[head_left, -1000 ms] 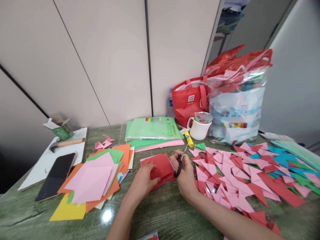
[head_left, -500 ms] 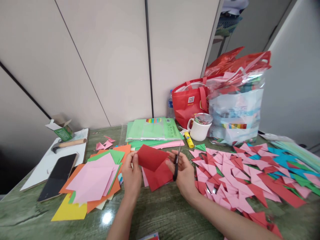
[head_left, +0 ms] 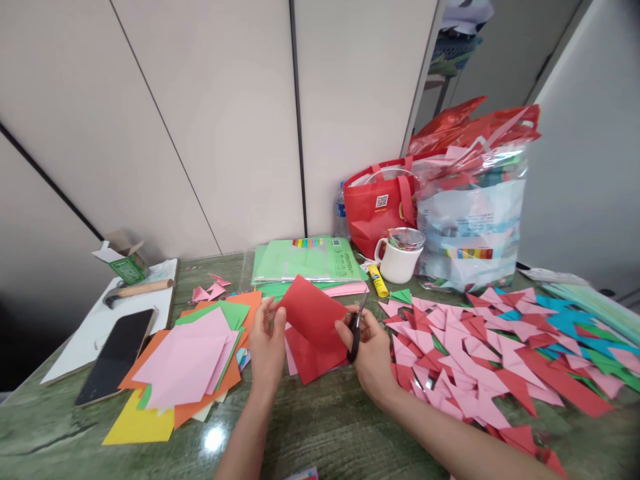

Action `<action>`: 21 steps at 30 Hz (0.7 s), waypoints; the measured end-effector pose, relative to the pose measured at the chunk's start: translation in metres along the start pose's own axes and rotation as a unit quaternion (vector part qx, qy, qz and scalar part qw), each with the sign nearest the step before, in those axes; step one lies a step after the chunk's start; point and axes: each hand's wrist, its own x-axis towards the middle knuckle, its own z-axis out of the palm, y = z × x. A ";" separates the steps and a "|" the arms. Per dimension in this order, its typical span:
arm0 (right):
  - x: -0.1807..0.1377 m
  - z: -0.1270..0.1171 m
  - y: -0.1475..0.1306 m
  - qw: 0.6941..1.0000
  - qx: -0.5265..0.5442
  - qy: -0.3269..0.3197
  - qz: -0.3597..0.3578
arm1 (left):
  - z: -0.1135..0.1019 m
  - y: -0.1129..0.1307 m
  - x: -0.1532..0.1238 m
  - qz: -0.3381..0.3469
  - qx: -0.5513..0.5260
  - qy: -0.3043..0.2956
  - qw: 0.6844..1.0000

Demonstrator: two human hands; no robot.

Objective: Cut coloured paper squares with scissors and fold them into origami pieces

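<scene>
Since half a second ago you have raised the red sheet (head_left: 313, 310) higher off the table and tipped its face more squarely toward you. Nearest you is the bare green table (head_left: 325, 427). Just past it, your left hand (head_left: 267, 343) pinches the sheet's left corner between thumb and fingers. Your right hand (head_left: 373, 353) is closed around the black-handled scissors (head_left: 356, 330), blades pointing up and away, with its thumb touching the sheet's right edge. I cannot tell whether the blades are parted. The sheet hangs between both hands, above the red stack (head_left: 310, 360) lying flat below it. By my reading you are lining the sheet up for a cut. That calls for a taut grip on the left and the blades brought onto the edge. Left of your hands lies a loose pile of coloured squares (head_left: 187, 360), with a phone (head_left: 117, 353) beyond it. To the right spread the cut triangles (head_left: 475, 353). Farther back are a hammer (head_left: 137, 290), a green paper pack (head_left: 307, 259), a glue stick (head_left: 378, 280), a white mug (head_left: 397, 260) and a red bag (head_left: 380, 207).
</scene>
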 end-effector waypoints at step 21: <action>0.002 -0.001 -0.006 0.999 -0.013 0.041 -0.025 | 0.017 0.027 -0.034 0.067 0.072 -0.323 0.941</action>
